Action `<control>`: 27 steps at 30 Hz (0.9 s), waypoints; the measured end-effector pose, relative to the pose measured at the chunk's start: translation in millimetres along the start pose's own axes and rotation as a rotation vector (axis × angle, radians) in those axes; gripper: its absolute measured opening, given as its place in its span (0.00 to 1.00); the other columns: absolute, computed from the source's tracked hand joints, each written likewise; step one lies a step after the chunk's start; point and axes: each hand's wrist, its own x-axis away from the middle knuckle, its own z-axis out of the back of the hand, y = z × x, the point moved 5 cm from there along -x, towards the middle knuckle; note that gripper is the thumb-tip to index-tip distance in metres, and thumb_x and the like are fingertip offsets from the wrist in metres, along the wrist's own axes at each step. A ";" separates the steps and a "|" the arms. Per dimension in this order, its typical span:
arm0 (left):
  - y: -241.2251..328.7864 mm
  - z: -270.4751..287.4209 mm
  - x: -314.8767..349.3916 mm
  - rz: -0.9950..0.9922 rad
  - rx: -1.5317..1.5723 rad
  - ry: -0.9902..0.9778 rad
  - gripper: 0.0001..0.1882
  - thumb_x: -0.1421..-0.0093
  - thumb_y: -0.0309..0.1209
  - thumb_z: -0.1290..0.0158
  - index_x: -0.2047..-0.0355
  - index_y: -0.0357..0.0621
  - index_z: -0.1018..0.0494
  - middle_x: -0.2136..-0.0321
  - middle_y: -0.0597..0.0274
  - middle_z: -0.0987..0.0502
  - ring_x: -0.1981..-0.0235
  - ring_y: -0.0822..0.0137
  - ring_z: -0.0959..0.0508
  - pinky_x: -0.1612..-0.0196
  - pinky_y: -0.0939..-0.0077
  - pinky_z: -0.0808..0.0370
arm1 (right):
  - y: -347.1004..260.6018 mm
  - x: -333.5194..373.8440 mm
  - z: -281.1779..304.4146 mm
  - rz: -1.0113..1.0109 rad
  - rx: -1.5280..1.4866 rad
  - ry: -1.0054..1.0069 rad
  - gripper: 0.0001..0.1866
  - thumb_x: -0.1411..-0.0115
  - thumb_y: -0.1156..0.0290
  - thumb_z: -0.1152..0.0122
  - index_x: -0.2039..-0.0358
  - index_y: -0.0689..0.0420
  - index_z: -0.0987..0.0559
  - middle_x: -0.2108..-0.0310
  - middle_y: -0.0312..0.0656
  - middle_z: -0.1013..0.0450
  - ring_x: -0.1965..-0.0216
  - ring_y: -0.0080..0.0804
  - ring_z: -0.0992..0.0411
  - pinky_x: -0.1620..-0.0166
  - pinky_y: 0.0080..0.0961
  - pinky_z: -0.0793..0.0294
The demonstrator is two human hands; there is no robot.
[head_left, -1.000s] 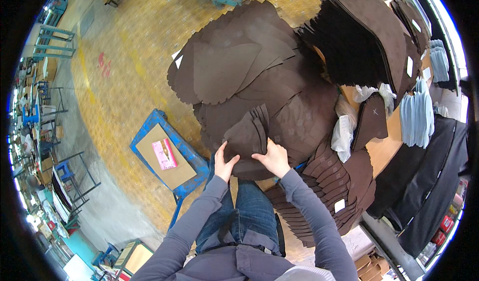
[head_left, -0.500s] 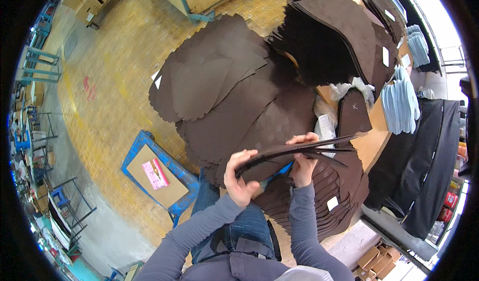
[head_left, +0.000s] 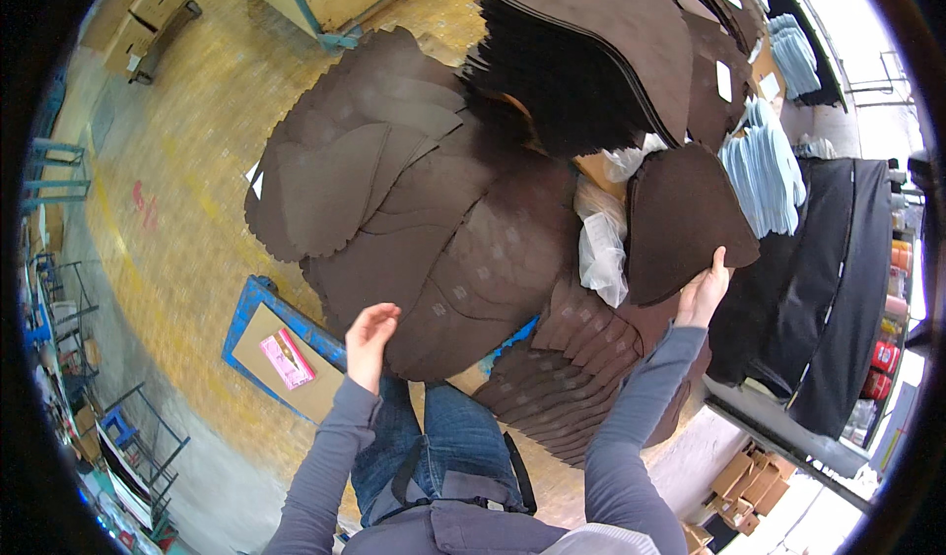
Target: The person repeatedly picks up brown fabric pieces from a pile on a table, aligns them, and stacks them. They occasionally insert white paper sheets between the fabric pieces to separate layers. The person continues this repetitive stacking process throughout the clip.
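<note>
My right hand (head_left: pixel 700 294) has hold of the near right edge of a dark brown cut fabric panel (head_left: pixel 685 220), its index finger lying over the rim. That panel lies at the right, over the place where a narrower stack was; how many layers it has I cannot tell. My left hand (head_left: pixel 371 338) is empty, fingers loosely bent and thumb side up, by the near left edge of a wide spread of overlapping brown panels (head_left: pixel 394 269). Nearer me, a fanned row of smaller brown pieces (head_left: pixel 562 397) lies below the right-hand panel.
A tall stack of brown panels (head_left: pixel 611 53) stands at the far right. Clear plastic wrapping (head_left: pixel 601 250) lies beside the held panel. Light blue cut pieces (head_left: pixel 764 171) hang near black cloth (head_left: pixel 803 289). At the left, a blue-framed stand (head_left: pixel 241 324) carries a pink packet (head_left: pixel 287 359).
The bundle of brown pieces held between both hands has moved right and now lies flat under my right hand. My left hand has let go and moved left. The view has shifted slightly.
</note>
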 end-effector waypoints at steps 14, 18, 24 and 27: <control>-13.3 89.7 -74.0 0.178 0.241 0.605 0.25 0.41 0.33 0.48 0.42 0.50 0.38 0.41 0.58 0.38 0.40 0.63 0.39 0.40 0.62 0.44 | 103.0 93.8 -136.1 0.578 0.601 0.067 0.29 0.45 0.72 0.38 0.45 0.63 0.37 0.44 0.51 0.41 0.42 0.46 0.42 0.39 0.38 0.44; -11.8 118.6 -110.8 0.028 0.083 0.561 0.34 0.46 0.30 0.41 0.40 0.46 0.41 0.42 0.53 0.40 0.46 0.63 0.35 0.46 0.69 0.35 | 106.0 186.5 -291.0 0.608 0.645 -0.757 0.21 0.43 0.72 0.41 0.49 0.63 0.31 0.49 0.48 0.34 0.45 0.41 0.37 0.40 0.33 0.42; 21.1 97.0 -145.6 0.003 -0.262 0.500 0.52 0.59 0.27 0.33 0.36 0.44 0.50 0.43 0.48 0.44 0.48 0.53 0.36 0.45 0.63 0.36 | 189.1 114.6 -456.6 0.389 0.944 -1.014 0.30 0.44 0.56 0.40 0.48 0.67 0.30 0.45 0.56 0.35 0.42 0.47 0.38 0.40 0.34 0.41; 10.2 110.8 -159.6 -0.025 -0.275 0.509 0.56 0.64 0.22 0.33 0.35 0.42 0.51 0.46 0.53 0.42 0.45 0.56 0.38 0.44 0.66 0.36 | 229.7 84.7 -498.1 0.272 1.314 -0.957 0.42 0.45 0.42 0.46 0.45 0.70 0.32 0.39 0.61 0.43 0.35 0.47 0.48 0.34 0.34 0.50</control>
